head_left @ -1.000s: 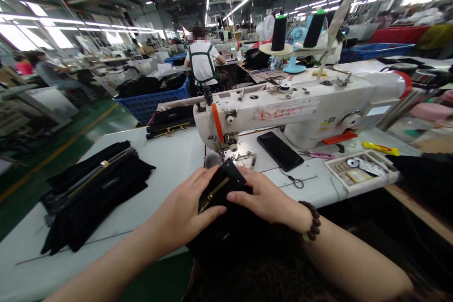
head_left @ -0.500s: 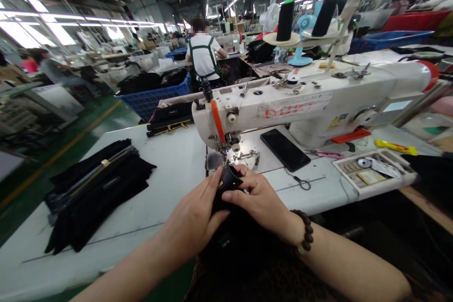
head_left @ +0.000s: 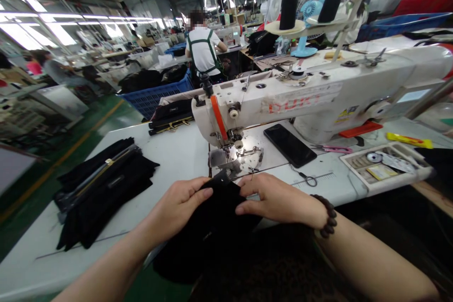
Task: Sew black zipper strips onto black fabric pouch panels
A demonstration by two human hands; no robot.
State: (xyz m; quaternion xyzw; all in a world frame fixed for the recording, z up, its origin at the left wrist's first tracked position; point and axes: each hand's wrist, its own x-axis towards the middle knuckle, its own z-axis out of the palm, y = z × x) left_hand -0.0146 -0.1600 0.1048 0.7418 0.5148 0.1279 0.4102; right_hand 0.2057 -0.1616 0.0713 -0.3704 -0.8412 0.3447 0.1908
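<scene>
There, the black piece, curled a moment ago, spreads flatter at lower centre, left hand and right hand nearly closed, pinching its edges, seemingly better presented to the sewing machine.

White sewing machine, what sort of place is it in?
Probably a sewing factory: there's the white sewing machine, black thread cones behind it, and a blue crate heaped with dark pieces.

Black phone lying flat; yellow packet behind tray; blue fan.
</scene>
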